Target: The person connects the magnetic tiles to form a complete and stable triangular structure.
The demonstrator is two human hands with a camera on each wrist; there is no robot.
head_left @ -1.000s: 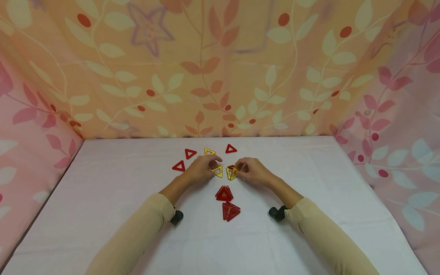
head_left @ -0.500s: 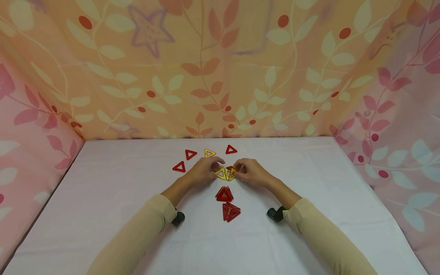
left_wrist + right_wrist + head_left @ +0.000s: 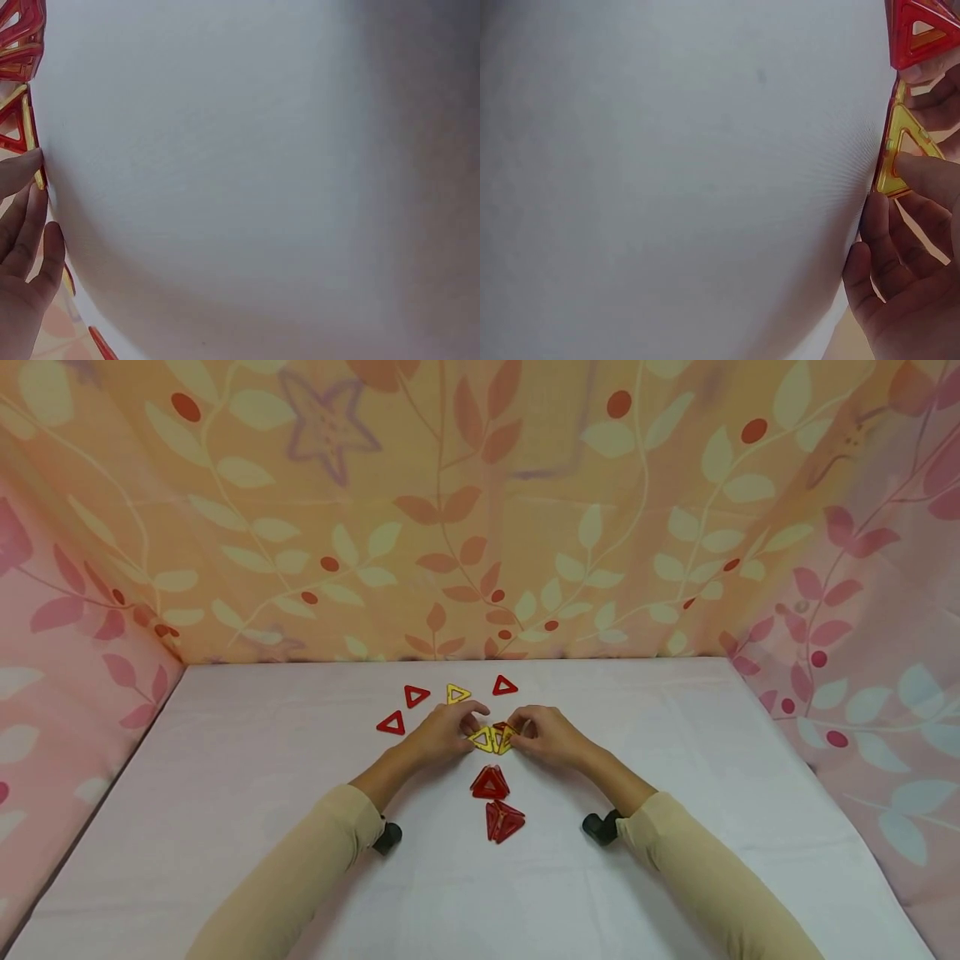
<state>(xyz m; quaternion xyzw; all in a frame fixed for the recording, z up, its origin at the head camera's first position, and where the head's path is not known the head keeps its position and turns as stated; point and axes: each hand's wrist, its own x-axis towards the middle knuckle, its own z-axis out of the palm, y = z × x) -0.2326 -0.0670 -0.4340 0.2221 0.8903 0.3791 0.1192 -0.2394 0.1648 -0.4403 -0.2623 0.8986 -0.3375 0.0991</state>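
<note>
In the head view my left hand [image 3: 444, 732] pinches a yellow triangular magnetic tile [image 3: 482, 740] between thumb and fingers. Its edge meets a pair of tilted yellow tiles [image 3: 503, 742], which my right hand [image 3: 557, 735] pinches from the other side. Part of a red triangle [image 3: 500, 727] shows just behind them. Seen from the right wrist, the thumb presses on the face of a leaning yellow tile [image 3: 892, 174], fingers behind it. From the left wrist, a yellow tile [image 3: 30, 127] appears edge-on by the thumb; much of the joined group is out of view there.
Two red pyramids of triangular tiles, a farther one [image 3: 490, 783] and a nearer one [image 3: 505, 822], stand between the forearms. Beyond the left hand lie a yellow tile [image 3: 457, 694] and two red tiles, one [image 3: 391, 723] nearer. Another red tile [image 3: 504, 686] lies at the back. Patterned cloth walls surround the table.
My left hand has shifted slightly right, bringing its yellow tile against the pair at my right hand. In the last half second both hands have hardly moved.
</note>
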